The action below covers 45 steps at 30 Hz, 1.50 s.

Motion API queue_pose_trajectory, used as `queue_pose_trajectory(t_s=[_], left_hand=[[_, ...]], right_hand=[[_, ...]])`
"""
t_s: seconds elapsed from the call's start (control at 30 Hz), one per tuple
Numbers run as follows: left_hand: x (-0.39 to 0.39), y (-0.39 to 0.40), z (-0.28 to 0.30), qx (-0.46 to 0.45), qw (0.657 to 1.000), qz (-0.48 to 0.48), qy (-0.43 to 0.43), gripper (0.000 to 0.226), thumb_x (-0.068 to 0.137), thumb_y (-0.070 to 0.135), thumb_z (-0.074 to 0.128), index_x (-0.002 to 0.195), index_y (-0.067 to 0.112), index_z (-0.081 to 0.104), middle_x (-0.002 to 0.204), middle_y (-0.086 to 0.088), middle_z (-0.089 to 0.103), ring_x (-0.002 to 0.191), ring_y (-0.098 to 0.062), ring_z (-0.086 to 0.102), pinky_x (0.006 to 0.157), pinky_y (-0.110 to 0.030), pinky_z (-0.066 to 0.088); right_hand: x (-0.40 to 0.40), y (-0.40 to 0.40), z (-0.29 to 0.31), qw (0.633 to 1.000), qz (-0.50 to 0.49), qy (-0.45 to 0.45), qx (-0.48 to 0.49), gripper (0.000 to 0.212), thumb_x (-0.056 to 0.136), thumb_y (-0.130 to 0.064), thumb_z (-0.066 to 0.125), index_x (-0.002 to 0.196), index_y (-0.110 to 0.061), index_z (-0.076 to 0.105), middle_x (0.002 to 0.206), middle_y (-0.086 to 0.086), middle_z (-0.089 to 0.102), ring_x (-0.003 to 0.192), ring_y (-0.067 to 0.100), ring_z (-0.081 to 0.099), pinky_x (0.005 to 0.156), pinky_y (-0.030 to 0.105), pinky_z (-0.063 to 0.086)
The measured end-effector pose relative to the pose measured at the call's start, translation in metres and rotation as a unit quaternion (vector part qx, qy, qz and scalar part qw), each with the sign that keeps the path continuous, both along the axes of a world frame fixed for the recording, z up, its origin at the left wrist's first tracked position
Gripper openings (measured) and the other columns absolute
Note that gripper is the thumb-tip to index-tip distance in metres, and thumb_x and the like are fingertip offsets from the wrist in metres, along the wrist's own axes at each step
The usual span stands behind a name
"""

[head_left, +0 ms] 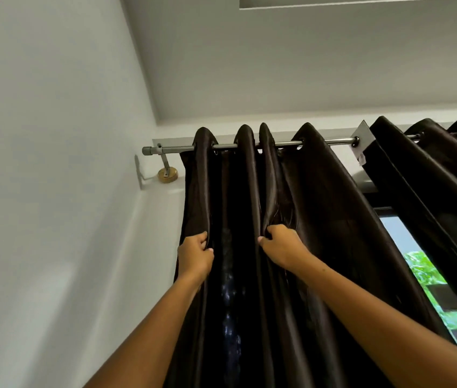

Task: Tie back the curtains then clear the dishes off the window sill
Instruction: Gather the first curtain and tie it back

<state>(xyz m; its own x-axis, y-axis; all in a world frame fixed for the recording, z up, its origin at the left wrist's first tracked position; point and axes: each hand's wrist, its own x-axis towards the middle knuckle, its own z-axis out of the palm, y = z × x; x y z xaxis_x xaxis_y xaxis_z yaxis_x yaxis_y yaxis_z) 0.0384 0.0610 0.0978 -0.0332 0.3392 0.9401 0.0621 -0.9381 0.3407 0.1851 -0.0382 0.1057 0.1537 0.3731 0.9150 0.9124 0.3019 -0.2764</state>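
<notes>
Dark satin curtain, bunched at the wall end of the rod, is pinched in folds below it by left hand and right hand, both closed on cloth; gathering seems underway, tying next.

We're in a home here, a lived-in room by the look of it: dark brown curtains hang in folds from a metal rod above the hands, plain white walls run off to the left of them, a white ceiling sits overhead, and to their right a window shows green leaves outside.
</notes>
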Motion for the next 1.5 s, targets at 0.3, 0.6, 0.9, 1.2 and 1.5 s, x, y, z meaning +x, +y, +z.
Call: queue_pose_trajectory(t_s=[0.3, 0.6, 0.9, 1.2, 1.5], left_hand=[[0.074, -0.019, 0.032, 0.058, 0.991, -0.081, 0.094, 0.054, 0.085, -0.012, 0.050, 0.136, 0.008, 0.048, 0.134, -0.004, 0.054, 0.122, -0.013, 0.052, 0.093, -0.020, 0.047], [0.158, -0.059, 0.035, 0.085, 0.987, -0.045, 0.131, 0.050, 0.087, -0.011, 0.049, 0.134, 0.005, 0.049, 0.135, -0.008, 0.054, 0.127, -0.021, 0.049, 0.101, -0.022, 0.039], [0.155, -0.066, -0.003, 0.102, 0.988, 0.116, 0.017, 0.039, 0.096, 0.010, 0.052, 0.134, 0.000, 0.048, 0.129, -0.019, 0.057, 0.116, -0.029, 0.056, 0.091, -0.023, 0.040], [0.132, -0.049, -0.004, 0.067, 0.996, 0.061, -0.010, 0.042, 0.091, -0.007, 0.050, 0.132, 0.000, 0.050, 0.135, -0.015, 0.054, 0.127, -0.021, 0.049, 0.093, -0.012, 0.031], [0.063, -0.032, -0.008, 0.048, 0.998, 0.033, -0.037, 0.031, 0.090, 0.000, 0.055, 0.110, 0.021, 0.067, 0.089, 0.001, 0.066, 0.069, -0.003, 0.059, 0.060, -0.011, 0.050]], right_hand=[[0.057, -0.012, -0.018, 0.998, -0.008, 0.021, 0.060, 0.040, 0.102, -0.032, 0.037, 0.121, -0.002, 0.053, 0.104, 0.012, 0.063, 0.096, 0.029, 0.061, 0.087, 0.039, 0.048], [0.143, -0.060, -0.016, 0.975, -0.141, -0.001, 0.173, 0.034, 0.100, -0.022, 0.043, 0.120, 0.001, 0.057, 0.126, 0.019, 0.058, 0.118, 0.037, 0.050, 0.093, 0.041, 0.042], [0.182, -0.039, -0.011, 0.965, -0.251, 0.038, 0.072, 0.069, 0.095, -0.012, 0.051, 0.148, 0.001, 0.009, 0.136, 0.025, 0.044, 0.121, 0.040, 0.048, 0.092, 0.042, 0.042], [0.130, -0.024, 0.005, 0.981, -0.169, -0.020, 0.097, 0.061, 0.093, 0.002, 0.039, 0.149, -0.008, 0.020, 0.129, 0.022, 0.052, 0.116, 0.040, 0.051, 0.092, 0.041, 0.042], [0.011, 0.006, 0.039, 0.982, -0.029, -0.188, -0.013, 0.046, 0.091, 0.003, 0.040, 0.136, -0.005, 0.048, 0.138, 0.022, 0.046, 0.128, 0.039, 0.041, 0.107, 0.037, 0.035]])
